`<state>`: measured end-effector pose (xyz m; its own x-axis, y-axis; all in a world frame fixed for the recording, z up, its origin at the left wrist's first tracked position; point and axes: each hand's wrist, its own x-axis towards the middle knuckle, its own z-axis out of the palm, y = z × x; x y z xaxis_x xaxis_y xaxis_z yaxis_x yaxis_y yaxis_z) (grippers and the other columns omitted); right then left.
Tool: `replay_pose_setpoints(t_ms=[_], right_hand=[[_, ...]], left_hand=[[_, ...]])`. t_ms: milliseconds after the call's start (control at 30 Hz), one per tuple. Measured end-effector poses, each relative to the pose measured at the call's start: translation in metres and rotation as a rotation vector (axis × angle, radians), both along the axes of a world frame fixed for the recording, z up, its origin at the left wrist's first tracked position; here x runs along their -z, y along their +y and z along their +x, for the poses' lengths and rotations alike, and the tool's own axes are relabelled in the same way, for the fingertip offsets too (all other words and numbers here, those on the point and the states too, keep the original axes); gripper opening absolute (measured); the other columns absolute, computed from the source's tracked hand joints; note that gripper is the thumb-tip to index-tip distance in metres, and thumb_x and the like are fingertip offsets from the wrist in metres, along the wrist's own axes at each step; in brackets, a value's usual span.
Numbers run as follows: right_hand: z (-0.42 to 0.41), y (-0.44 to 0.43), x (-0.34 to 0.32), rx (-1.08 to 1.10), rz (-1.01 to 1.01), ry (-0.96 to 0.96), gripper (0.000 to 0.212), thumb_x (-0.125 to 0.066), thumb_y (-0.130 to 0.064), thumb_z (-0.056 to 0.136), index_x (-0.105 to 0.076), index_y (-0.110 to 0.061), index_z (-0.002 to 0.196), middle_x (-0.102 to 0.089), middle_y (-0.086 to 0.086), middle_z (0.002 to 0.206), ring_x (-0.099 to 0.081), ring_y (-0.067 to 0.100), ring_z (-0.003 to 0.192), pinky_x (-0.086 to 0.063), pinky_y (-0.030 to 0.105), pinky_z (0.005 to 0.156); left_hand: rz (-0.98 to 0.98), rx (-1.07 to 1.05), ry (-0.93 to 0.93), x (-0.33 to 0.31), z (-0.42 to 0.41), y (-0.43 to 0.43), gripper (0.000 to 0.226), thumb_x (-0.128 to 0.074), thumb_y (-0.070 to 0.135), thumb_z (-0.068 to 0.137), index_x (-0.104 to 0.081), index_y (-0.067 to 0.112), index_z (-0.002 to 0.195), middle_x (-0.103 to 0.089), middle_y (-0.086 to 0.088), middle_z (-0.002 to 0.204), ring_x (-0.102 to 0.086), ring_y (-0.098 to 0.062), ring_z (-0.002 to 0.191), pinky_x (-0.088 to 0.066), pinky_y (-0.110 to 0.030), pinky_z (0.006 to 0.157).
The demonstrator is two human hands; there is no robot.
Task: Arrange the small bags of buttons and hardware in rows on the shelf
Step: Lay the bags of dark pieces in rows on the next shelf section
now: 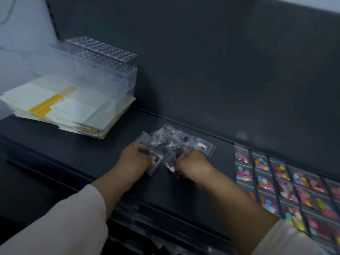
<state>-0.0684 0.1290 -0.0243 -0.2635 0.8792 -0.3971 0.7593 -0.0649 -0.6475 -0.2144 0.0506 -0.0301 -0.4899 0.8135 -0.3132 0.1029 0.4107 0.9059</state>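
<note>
Papers (pixel 60 107) cover the left end of the shelf (pixel 88 162). At mid-shelf the left hand (pixel 135 160) and right hand (pixel 193 163) each pinch a bag from the loose pile (pixel 174 139). The finished rows (pixel 294 184) lie rightward, nearer the right hand.

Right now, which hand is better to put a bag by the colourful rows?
Probably the right hand. It holds a bag at the pile and is the one nearer the rows. The left hand sits on the pile's far side and would have to cross over.
</note>
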Motion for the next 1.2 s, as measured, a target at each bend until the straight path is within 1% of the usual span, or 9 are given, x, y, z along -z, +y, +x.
replay_pose_setpoints(t_ms=[67, 167, 267, 433, 600, 733, 933, 1067, 1200], right_hand=[[0.015, -0.01, -0.007, 0.105, -0.046, 0.167, 0.021, -0.049, 0.005, 0.072, -0.053, -0.015, 0.071, -0.054, 0.011, 0.067, -0.052, 0.022, 0.061, -0.047, 0.031, 0.059], [0.045, -0.027, -0.024, 0.191, -0.131, 0.361, 0.022, -0.05, 0.007, 0.078, -0.05, -0.014, 0.071, -0.056, 0.006, 0.071, -0.056, 0.018, 0.06, -0.053, 0.026, 0.057], [0.084, -0.046, -0.041, 0.219, -0.163, 0.479, 0.023, -0.051, 0.007, 0.083, -0.051, -0.015, 0.081, -0.058, 0.005, 0.077, -0.058, 0.015, 0.067, -0.054, 0.024, 0.054], [0.175, -0.082, -0.046, 0.329, -0.223, 0.622, 0.043, -0.046, 0.016, 0.077, -0.054, -0.016, 0.105, -0.062, 0.008, 0.09, -0.065, 0.017, 0.072, -0.055, 0.032, 0.067], [0.293, -0.131, -0.048, 0.462, -0.276, 0.75, 0.028, -0.05, 0.01, 0.08, -0.058, -0.016, 0.09, -0.063, 0.006, 0.078, -0.059, 0.018, 0.068, -0.052, 0.027, 0.058], [0.389, -0.177, -0.044, 0.573, -0.205, 0.817, 0.012, -0.06, -0.006, 0.086, -0.055, -0.016, 0.088, -0.058, 0.007, 0.081, -0.05, 0.016, 0.059, -0.051, 0.027, 0.058], [0.505, -0.235, -0.049, 0.665, -0.032, 0.763, 0.01, -0.057, -0.003, 0.089, -0.061, -0.011, 0.092, -0.057, 0.002, 0.066, -0.049, 0.007, 0.042, -0.042, 0.023, 0.055], [0.566, -0.253, -0.052, 0.736, 0.055, 0.713, 0.008, -0.059, 0.0, 0.087, -0.058, -0.008, 0.085, -0.06, 0.004, 0.065, -0.055, 0.007, 0.044, -0.039, 0.02, 0.049], [0.61, -0.248, -0.051, 0.778, 0.111, 0.672, 0.009, -0.056, 0.0, 0.088, -0.058, -0.008, 0.085, -0.064, 0.005, 0.065, -0.055, 0.011, 0.052, -0.035, 0.021, 0.048]], left_hand=[[0.031, 0.014, -0.096, -0.007, 0.01, -0.002, 0.025, -0.07, -0.003, 0.076, -0.064, 0.01, 0.096, -0.064, -0.007, 0.079, -0.057, -0.015, 0.065, -0.046, -0.023, 0.057], [0.061, 0.043, -0.209, -0.022, 0.037, -0.005, 0.015, -0.064, -0.006, 0.081, -0.063, 0.009, 0.082, -0.061, -0.005, 0.07, -0.054, -0.012, 0.057, -0.048, -0.018, 0.05], [0.048, 0.089, -0.278, -0.034, 0.076, -0.008, 0.017, -0.063, -0.004, 0.081, -0.059, 0.012, 0.077, -0.063, -0.005, 0.077, -0.059, -0.013, 0.067, -0.053, -0.025, 0.063], [0.048, 0.232, -0.373, -0.044, 0.167, -0.025, 0.01, -0.066, 0.008, 0.083, -0.063, 0.016, 0.078, -0.067, -0.003, 0.084, -0.064, -0.018, 0.08, -0.053, -0.03, 0.069], [0.038, 0.377, -0.389, -0.051, 0.282, -0.059, 0.003, -0.066, 0.016, 0.084, -0.064, 0.016, 0.082, -0.064, -0.008, 0.093, -0.064, -0.024, 0.087, -0.052, -0.032, 0.066], [0.032, 0.497, -0.377, -0.053, 0.376, -0.087, 0.003, -0.065, 0.016, 0.084, -0.063, 0.017, 0.085, -0.066, -0.006, 0.1, -0.064, -0.024, 0.093, -0.051, -0.031, 0.067], [0.102, 0.654, -0.185, -0.058, 0.486, -0.119, 0.013, -0.068, 0.021, 0.084, -0.068, 0.008, 0.086, -0.07, -0.011, 0.093, -0.059, -0.024, 0.086, -0.048, -0.042, 0.092], [0.168, 0.746, -0.105, -0.07, 0.546, -0.126, 0.014, -0.066, 0.016, 0.086, -0.062, 0.007, 0.076, -0.065, 0.0, 0.074, -0.055, -0.013, 0.071, -0.044, -0.03, 0.074], [0.193, 0.796, -0.055, -0.081, 0.589, -0.112, 0.011, -0.062, 0.012, 0.087, -0.059, 0.009, 0.077, -0.057, -0.007, 0.074, -0.048, -0.017, 0.066, -0.041, -0.027, 0.065]])
